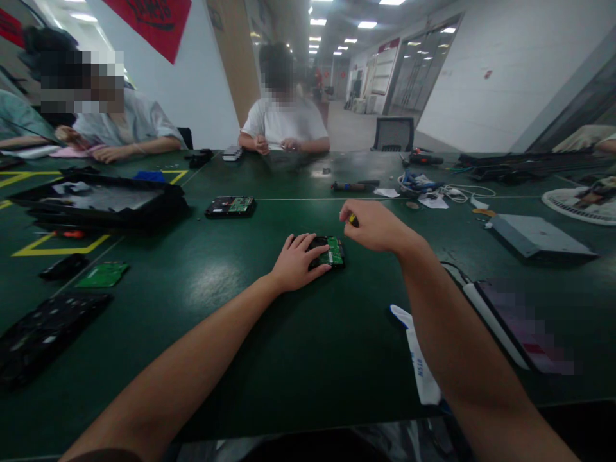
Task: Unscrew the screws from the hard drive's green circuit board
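Note:
My left hand lies spread over the left part of a hard drive with a green circuit board on top. Its thumb rests along the drive's near edge, and the palm and fingers hide much of the drive. Just beyond the drive's right end, my right hand is raised and curled into a fist around a yellow-and-black tool handle. Most of that tool is hidden by the fist, and its tip cannot be made out. A second hard drive with a green board lies farther off to the left.
On the left are a black tray-like casing, a loose green circuit board and a black panel. At right stand a grey metal box, a tablet-like device and a white-blue packet. Co-workers sit opposite.

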`<state>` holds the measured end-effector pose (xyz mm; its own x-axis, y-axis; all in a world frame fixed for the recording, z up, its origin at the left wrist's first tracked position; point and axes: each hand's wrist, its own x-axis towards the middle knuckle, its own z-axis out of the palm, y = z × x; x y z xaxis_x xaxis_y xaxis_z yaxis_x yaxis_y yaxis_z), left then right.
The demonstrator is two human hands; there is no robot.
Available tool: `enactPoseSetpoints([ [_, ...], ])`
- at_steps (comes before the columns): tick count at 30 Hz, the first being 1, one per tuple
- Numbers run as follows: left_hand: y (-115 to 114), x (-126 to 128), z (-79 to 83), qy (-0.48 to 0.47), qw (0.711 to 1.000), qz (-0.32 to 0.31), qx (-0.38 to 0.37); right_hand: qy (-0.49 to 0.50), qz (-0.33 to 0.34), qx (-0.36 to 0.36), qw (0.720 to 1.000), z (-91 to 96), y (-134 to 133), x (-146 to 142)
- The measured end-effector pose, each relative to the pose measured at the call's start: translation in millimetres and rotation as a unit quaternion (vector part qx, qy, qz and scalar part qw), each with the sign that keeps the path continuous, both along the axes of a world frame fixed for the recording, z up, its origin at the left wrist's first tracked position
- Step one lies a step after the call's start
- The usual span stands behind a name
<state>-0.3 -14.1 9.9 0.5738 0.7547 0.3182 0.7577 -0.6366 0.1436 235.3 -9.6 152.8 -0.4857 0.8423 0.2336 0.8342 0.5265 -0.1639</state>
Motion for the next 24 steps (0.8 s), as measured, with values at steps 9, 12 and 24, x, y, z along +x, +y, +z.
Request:
enactPoseSetpoints([
  [9, -0.6, 0.2, 1.1, -0.008, 1.0, 0.001, -0.007, -0.004, 0.02, -0.014, 1.0, 3.3, -5.3, -4.8],
  [12, -0.3, 0.1, 0.6, -0.003, 1.0, 0.0, -0.004, -0.006, 0.023, -0.016, 1.0, 3.9, -6.2, -5.9],
  [24, 0.5, -0.6, -0.8, -0.009, 1.0, -0.001, -0.003, -0.001, 0.02, -0.006, 1.0, 2.2, -3.2, -2.9],
])
